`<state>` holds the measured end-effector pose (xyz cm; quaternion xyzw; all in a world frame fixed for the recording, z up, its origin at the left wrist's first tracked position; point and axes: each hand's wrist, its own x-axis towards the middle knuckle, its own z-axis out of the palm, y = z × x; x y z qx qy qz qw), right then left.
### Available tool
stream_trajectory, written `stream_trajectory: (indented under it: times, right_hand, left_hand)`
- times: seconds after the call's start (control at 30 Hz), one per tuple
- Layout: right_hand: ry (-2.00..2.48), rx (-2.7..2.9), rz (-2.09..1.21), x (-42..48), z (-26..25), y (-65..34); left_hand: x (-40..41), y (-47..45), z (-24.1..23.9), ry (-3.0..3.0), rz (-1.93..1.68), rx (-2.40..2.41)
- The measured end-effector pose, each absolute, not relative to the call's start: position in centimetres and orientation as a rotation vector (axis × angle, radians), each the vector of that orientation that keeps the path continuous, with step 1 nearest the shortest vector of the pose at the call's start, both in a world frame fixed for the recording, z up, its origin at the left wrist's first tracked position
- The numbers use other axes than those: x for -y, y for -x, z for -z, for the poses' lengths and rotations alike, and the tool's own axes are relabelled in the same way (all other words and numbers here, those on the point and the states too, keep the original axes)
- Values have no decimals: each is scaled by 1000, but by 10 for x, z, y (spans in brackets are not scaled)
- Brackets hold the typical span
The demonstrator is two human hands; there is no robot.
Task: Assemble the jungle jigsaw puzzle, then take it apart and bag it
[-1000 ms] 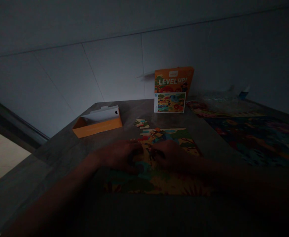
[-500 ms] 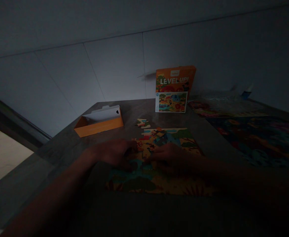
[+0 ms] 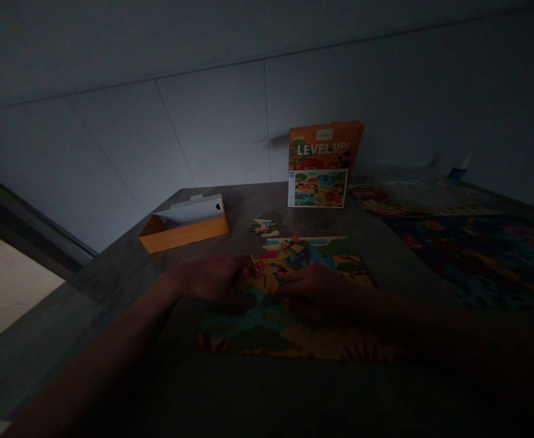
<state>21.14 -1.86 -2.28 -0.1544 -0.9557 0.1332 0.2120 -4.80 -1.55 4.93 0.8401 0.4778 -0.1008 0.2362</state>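
Note:
A partly assembled jigsaw puzzle (image 3: pixel 262 340) with a colourful animal scene lies flat on the dark table. My left hand (image 3: pixel 214 280) rests at its left edge, fingertips on the picture and thumb apart from the fingers. From the right, my right hand (image 3: pixel 317 289) lies across the middle of the puzzle with its fingers stretched toward the left. Both hands are in deep shadow, and no loose piece shows in either. Some puzzle pieces (image 3: pixel 294 244) sit on top near the far edge of the picture. Beyond that edge is a small pile of loose pieces (image 3: pixel 264 227).
An open orange box (image 3: pixel 187 232) stands at the back left. An orange "LEVEL UP!" box (image 3: pixel 324 146) stands upright behind the puzzle, a picture card (image 3: pixel 319 188) leaning against it. Another dark, colourful puzzle (image 3: pixel 481 255) and clear plastic wrap (image 3: pixel 413 176) lie to the right.
My left fingers have shifted slightly over the puzzle's left edge, and the thumb has moved a little right. My right hand stays almost in place.

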Motion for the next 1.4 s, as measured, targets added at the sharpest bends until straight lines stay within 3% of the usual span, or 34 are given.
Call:
stream_trajectory:
  times: [1.4]
  right_hand:
    - [551, 2659, -376, 22, 16, -208]
  left_hand:
    - [9, 53, -44, -2224, 212, -1158]
